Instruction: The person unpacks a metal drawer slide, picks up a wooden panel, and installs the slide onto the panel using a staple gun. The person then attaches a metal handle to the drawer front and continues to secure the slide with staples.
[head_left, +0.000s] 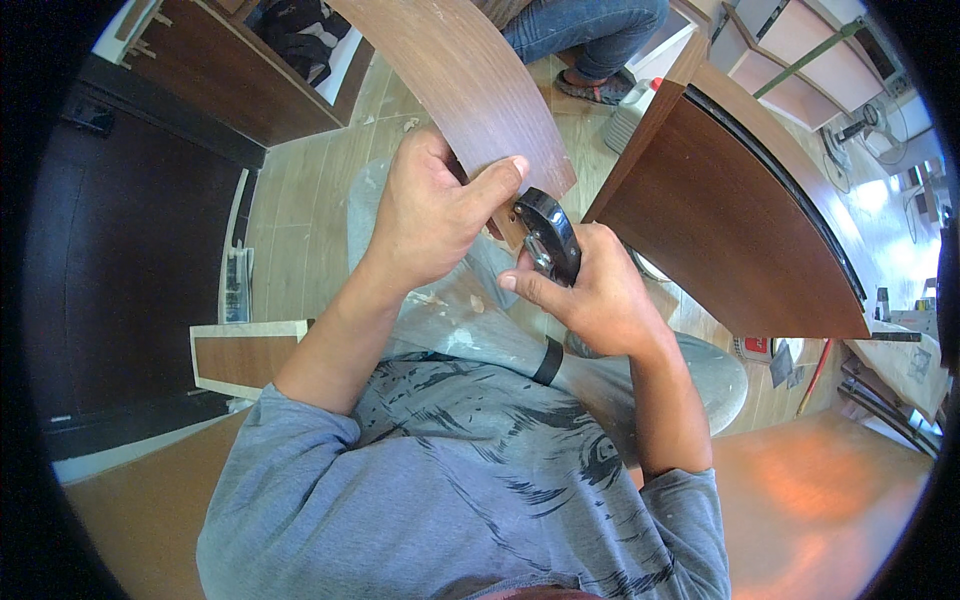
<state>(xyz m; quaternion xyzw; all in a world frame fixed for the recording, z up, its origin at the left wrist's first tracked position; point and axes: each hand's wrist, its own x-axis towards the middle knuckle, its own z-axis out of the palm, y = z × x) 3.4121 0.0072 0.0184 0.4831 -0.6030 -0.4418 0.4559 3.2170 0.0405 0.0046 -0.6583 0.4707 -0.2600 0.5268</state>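
My left hand (433, 205) grips the end of a long wood-grain panel (480, 95), its thumb pressed along the top face. The panel reaches away toward the upper left. At the panel's near corner, my right hand (605, 290) is wrapped around a curved black tool (548, 225) with a silver metal part on its side. Its exact kind I cannot make out. The tool sits against the panel's narrow edge, close to my left thumb. My right fingers are largely hidden behind the tool.
A brown cabinet piece with a curved front (740, 215) stands to the right. Across from me is another person's denim-clad leg (590, 35), near a white jug with a red cap (632, 112). A dark door (130, 250) and a small wooden box (245, 362) are at left.
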